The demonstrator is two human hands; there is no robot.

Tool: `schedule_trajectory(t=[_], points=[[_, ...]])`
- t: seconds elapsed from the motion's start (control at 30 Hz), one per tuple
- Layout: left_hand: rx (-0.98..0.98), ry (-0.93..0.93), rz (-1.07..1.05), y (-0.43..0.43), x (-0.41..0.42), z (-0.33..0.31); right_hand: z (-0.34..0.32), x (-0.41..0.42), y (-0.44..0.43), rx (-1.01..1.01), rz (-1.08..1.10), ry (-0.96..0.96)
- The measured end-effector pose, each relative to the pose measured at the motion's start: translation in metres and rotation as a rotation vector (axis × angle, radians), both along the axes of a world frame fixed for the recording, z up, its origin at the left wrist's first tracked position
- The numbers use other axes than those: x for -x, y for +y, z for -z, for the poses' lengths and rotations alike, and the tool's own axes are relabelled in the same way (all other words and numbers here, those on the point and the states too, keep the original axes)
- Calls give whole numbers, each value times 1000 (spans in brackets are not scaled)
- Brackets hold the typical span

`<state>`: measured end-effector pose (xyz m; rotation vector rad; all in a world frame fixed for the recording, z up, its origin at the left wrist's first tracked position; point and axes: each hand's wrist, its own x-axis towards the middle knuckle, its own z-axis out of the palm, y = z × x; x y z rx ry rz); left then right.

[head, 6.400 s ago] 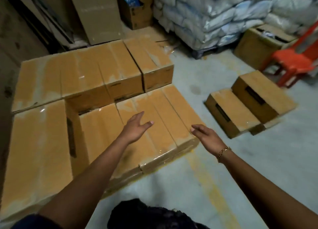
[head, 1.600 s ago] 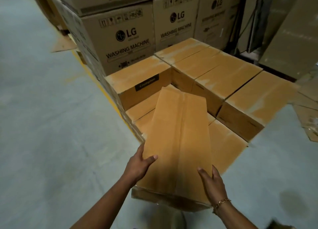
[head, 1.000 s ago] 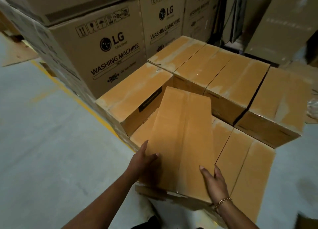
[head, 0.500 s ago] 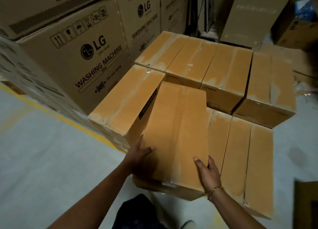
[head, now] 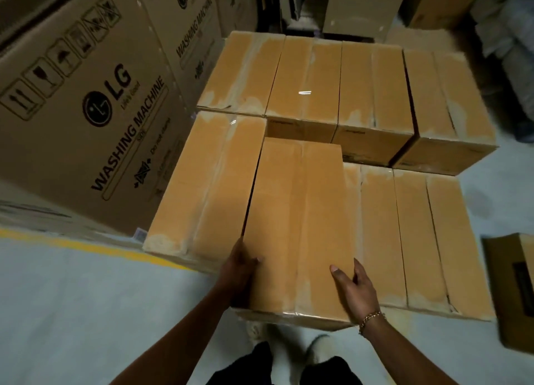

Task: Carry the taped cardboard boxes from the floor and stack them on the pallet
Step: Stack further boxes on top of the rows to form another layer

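Since half a second ago the carried box (head: 300, 225) has swung square to the stack and dropped in line with the second layer; the viewpoint has closed in over it. Far left: washing machine cartons (head: 86, 110), with a yellow floor line (head: 72, 244) at their foot. Next, a second-layer box (head: 208, 182) sits just beside the carried box, a thin dark gap between them. Left hand (head: 239, 269) grips the near-left corner, thumb on the top face, fingers down the side and out of sight. Carried box lies lengthways over the bottom layer, far end near the back row (head: 346, 81), near end overhanging the stack's front edge; cannot tell whether it already bears on the boxes below. Right hand (head: 355, 286) clasps the near-right edge, thumb on top, fingers wrapped over the side. Right of it, bottom-layer boxes (head: 410, 234) lie uncovered. Another box (head: 511, 283) sits on the floor at the right edge. Pallet itself hidden under the stack. Judgement: placement nearly done; a forward push should seat it, with open slots left to fill.
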<state>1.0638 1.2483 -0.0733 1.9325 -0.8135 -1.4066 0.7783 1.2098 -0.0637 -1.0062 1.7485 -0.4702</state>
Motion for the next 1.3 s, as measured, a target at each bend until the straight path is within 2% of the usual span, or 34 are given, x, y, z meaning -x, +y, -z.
schedule_trajectory(t=[0.13,0.33,0.43,0.73,0.87,0.97,1.13,1.3], points=[[-85,-65,13,-7,-7,9,8,-13,-5,-36,-7,12],[-164,-454,174,-13,4,21,28,-16,-6,-134,7,45],[-164,-590,274,-17,3,25,42,-15,-9,-153,-12,47],[-135,-785,508,-2,-10,38,69,-12,-4,-175,-80,5],[-40,-786,664,24,-24,42,61,-5,10,-206,-191,40],[-14,-785,750,47,-38,50,52,4,33,-210,-358,58],[23,-897,885,64,-55,59,49,12,60,-208,-574,244],[49,-985,845,68,-57,65,61,7,68,-147,-618,432]])
